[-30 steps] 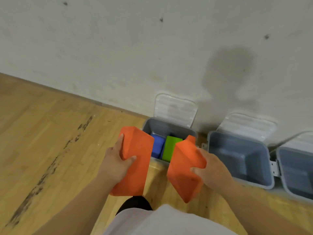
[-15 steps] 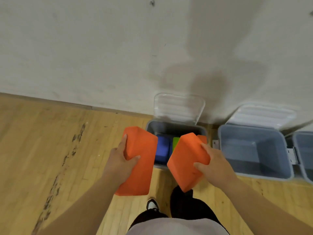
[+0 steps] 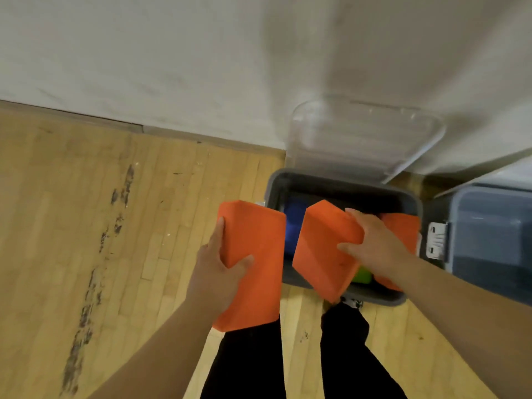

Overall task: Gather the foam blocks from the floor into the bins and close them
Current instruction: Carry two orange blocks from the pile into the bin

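holding orange blocks (image 3: 253,254), over grey bin (image 3: 339,182)

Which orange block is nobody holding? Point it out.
The orange block lying inside the grey bin, by its right wall. The left hand and right hand grip the other two.

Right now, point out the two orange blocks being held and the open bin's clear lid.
left orange block (image 3: 259,231): head view, broad upper face above the thumb.
right orange block (image 3: 319,249): head view, middle of its upper face.
clear lid (image 3: 365,136): head view, centre of the raised panel.
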Demonstrator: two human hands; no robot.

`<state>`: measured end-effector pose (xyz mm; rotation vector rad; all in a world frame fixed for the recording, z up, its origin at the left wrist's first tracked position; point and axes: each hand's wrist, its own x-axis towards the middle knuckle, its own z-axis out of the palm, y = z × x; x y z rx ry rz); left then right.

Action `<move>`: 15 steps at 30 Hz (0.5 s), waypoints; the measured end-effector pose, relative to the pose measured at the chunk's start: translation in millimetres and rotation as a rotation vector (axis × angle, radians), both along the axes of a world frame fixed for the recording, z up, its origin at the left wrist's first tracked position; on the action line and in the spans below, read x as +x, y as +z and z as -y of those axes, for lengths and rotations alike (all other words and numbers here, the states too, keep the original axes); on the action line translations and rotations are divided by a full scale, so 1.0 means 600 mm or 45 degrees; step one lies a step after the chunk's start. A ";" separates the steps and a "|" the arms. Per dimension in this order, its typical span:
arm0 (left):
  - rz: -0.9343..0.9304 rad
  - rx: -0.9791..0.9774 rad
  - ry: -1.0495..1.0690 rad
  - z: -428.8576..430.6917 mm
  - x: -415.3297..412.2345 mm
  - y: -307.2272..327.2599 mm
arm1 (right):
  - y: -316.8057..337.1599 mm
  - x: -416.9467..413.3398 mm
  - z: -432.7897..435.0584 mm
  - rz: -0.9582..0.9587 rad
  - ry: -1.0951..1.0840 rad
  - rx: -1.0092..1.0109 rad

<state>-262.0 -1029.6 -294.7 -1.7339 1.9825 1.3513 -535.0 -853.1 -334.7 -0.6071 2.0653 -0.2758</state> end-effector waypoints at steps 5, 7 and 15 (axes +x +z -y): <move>0.034 0.037 0.014 0.051 -0.009 -0.150 | -0.230 -0.022 0.077 0.161 0.155 0.105; 0.035 0.046 0.039 0.061 -0.010 -0.192 | -0.297 -0.029 0.101 0.191 0.144 0.117; -0.112 0.252 0.088 0.050 -0.068 -0.263 | -0.303 0.085 0.068 0.763 -0.562 -0.161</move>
